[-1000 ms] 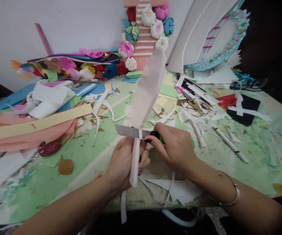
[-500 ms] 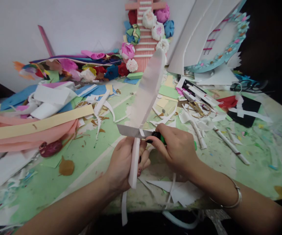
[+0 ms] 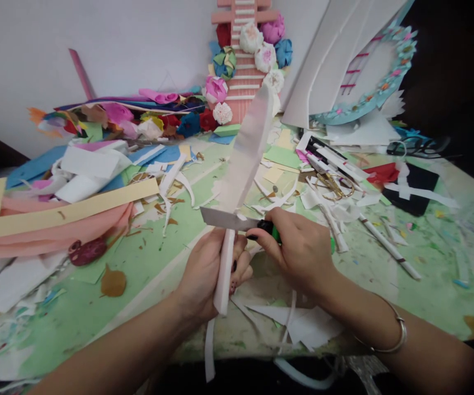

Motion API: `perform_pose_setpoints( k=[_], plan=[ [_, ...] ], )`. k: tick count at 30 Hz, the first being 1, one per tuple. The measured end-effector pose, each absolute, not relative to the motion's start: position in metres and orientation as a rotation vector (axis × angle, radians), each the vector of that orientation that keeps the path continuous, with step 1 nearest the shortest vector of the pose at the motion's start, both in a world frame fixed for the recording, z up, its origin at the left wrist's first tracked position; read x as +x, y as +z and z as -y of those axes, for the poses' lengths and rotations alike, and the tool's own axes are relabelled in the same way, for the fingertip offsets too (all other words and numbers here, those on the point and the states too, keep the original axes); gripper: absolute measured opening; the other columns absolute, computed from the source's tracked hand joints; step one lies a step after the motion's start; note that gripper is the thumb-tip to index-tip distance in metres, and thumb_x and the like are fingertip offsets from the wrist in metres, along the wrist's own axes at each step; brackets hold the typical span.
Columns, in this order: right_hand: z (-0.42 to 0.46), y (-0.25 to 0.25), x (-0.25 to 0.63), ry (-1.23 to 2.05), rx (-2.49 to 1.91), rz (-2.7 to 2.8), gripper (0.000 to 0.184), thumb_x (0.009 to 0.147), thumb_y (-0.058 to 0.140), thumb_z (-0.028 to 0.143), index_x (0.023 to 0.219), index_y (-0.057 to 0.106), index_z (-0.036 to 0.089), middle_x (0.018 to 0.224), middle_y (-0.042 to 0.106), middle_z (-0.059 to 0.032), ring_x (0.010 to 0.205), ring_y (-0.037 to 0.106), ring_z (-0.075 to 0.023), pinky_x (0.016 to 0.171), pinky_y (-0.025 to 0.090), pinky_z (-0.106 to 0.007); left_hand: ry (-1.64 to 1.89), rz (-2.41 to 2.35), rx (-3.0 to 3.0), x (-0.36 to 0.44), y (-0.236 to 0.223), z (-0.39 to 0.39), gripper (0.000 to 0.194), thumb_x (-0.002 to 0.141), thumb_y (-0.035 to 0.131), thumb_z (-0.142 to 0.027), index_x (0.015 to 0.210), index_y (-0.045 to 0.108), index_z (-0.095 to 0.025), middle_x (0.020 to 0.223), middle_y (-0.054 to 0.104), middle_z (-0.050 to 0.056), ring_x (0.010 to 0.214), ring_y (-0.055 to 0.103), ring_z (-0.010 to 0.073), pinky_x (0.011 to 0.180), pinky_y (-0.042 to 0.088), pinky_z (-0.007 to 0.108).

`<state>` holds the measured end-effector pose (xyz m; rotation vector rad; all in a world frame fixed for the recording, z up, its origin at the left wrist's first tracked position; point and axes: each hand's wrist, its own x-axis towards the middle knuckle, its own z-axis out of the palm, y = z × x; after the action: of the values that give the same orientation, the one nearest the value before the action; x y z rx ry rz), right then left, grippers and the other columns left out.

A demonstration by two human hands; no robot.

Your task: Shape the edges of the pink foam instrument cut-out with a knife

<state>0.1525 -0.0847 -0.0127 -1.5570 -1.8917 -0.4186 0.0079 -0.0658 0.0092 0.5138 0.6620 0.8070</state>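
My left hand (image 3: pixel 204 277) is closed around the lower part of a long, curved white foam board piece (image 3: pixel 248 145), which stands tilted upward in front of me. In my right hand (image 3: pixel 305 249) is a utility knife (image 3: pixel 229 219) with a black and green handle, mostly covered by my fingers. Its wide metal blade lies across the foam piece just above my left hand, touching the edge. A thin white strip (image 3: pixel 209 351) hangs below my left hand.
White offcuts (image 3: pixel 303 323) and strips litter the green table (image 3: pixel 154 296). Gold scissors (image 3: pixel 336 185) lie at right beside rolled paper sticks. Behind stand a pink paper guitar-like model (image 3: pixel 243 85) with flowers and a round blue-rimmed decoration (image 3: pixel 401 77). Coloured paper (image 3: pixel 76 211) is heaped at left.
The knife blade has shifted and turned very slightly against the foam piece. Both hands keep their hold, and the camera view has moved a little.
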Motion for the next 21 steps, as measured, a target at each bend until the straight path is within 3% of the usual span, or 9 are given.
perform_pose_setpoints(
  k=[9,13,17,21],
  plan=[
    [0.083,-0.013,0.157,-0.442,-1.569,1.829,0.049,0.094,0.040,0.055,0.074,0.059,0.015,0.059,0.061,-0.0034,0.055,0.055,-0.0138,0.051,0.028,-0.026,0.809,-0.576,0.390,0.004,0.013,0.062,0.042,0.100,0.023,-0.027,0.064,0.042,-0.016,0.044,0.035,-0.007,0.025,0.029,0.0034,0.029,0.024,0.013],
    [0.082,-0.009,0.164,-0.259,-1.586,1.722,0.045,0.096,0.037,0.051,0.081,0.059,0.015,0.063,0.062,-0.0028,0.054,0.053,-0.0128,0.054,0.031,-0.025,0.753,-0.425,0.307,-0.004,0.011,0.055,0.038,0.099,0.028,-0.031,0.066,0.039,-0.017,0.045,0.030,-0.008,0.025,0.023,0.0025,0.029,0.019,0.013],
    [0.078,-0.001,0.180,-0.011,-1.630,1.541,0.043,0.094,0.039,0.054,0.079,0.057,0.019,0.054,0.052,0.0026,0.048,0.044,-0.0104,0.051,0.030,-0.024,0.692,-0.227,0.252,-0.014,0.005,0.049,0.030,0.097,0.030,-0.020,0.067,0.036,-0.019,0.045,0.030,-0.009,0.024,0.022,0.0024,0.028,0.018,0.012],
    [0.068,0.004,0.204,0.166,-1.719,1.382,0.039,0.088,0.049,0.057,0.077,0.058,0.020,0.056,0.050,0.0025,0.050,0.042,-0.0103,0.051,0.030,-0.024,0.556,-0.122,0.234,-0.021,-0.009,0.043,0.026,0.093,0.039,-0.022,0.067,0.035,-0.021,0.042,0.031,-0.009,0.020,0.015,0.0025,0.026,0.015,0.015]
  ],
)
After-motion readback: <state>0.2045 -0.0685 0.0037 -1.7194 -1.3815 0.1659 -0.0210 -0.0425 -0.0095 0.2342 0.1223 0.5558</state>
